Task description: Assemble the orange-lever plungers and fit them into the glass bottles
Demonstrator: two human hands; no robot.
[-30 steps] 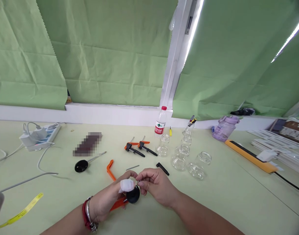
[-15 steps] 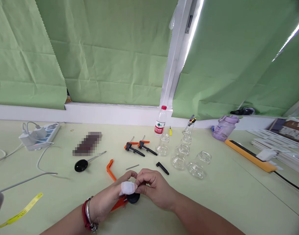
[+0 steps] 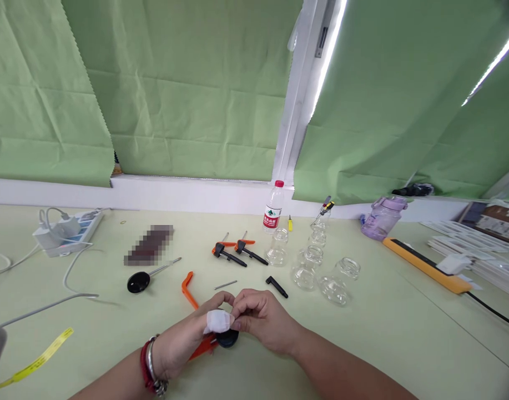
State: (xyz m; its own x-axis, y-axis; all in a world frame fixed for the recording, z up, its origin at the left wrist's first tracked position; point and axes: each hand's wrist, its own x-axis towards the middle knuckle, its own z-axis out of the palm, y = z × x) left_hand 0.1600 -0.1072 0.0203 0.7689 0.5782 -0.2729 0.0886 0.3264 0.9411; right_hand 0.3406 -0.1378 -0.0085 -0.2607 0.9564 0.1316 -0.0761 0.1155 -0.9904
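My left hand (image 3: 185,333), its thumb wrapped in a white dressing (image 3: 218,321), is closed around a part with a round black cap (image 3: 228,339) and an orange lever piece (image 3: 203,348). Fingers of my right hand (image 3: 268,322) pinch together against the same part; whatever is between them is hidden. Just beyond my hands lie a loose orange lever (image 3: 189,289), a thin metal rod (image 3: 225,285) and a short black handle (image 3: 277,286). Two similar orange-and-black assemblies (image 3: 229,255) (image 3: 251,252) rest farther back.
Several clear glass jars (image 3: 334,290) stand to the right, near a red-capped water bottle (image 3: 272,214). At left are a black disc on a metal shaft (image 3: 138,282) and a white power strip (image 3: 81,233). A yellow power strip (image 3: 424,265) and purple bottle (image 3: 381,218) are far right.
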